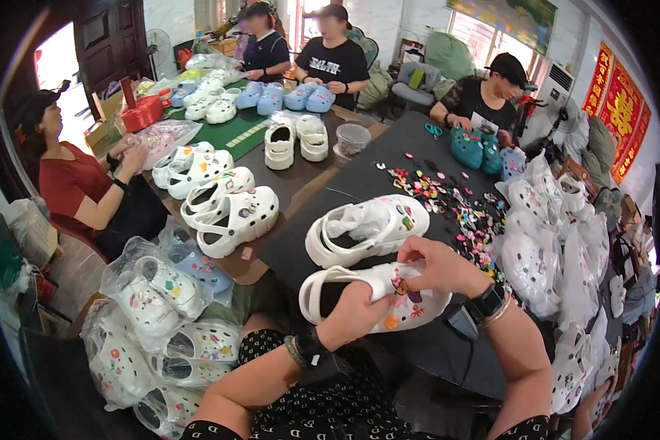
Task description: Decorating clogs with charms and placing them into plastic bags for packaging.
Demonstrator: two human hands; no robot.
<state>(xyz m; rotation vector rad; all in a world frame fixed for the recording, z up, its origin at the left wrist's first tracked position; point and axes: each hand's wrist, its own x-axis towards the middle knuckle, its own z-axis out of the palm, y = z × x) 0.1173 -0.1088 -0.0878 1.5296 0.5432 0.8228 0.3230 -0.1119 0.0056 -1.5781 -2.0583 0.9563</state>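
Note:
A white clog with colourful charms on its upper lies in front of me, its toe pointing right. My left hand is closed around its side near the foot opening. Over the upper, my right hand has its fingers pinched together; a small piece between them, if any, is hidden. Pink, purple and orange charms show between the two hands. Just beyond stands a second white clog, with clear plastic inside and a few charms near its toe.
Loose colourful charms are strewn over the dark table. Bagged white clogs pile up at the right, more bagged clogs at the lower left. White clogs stand on the neighbouring table. Across from me a person handles teal clogs; others sit farther off.

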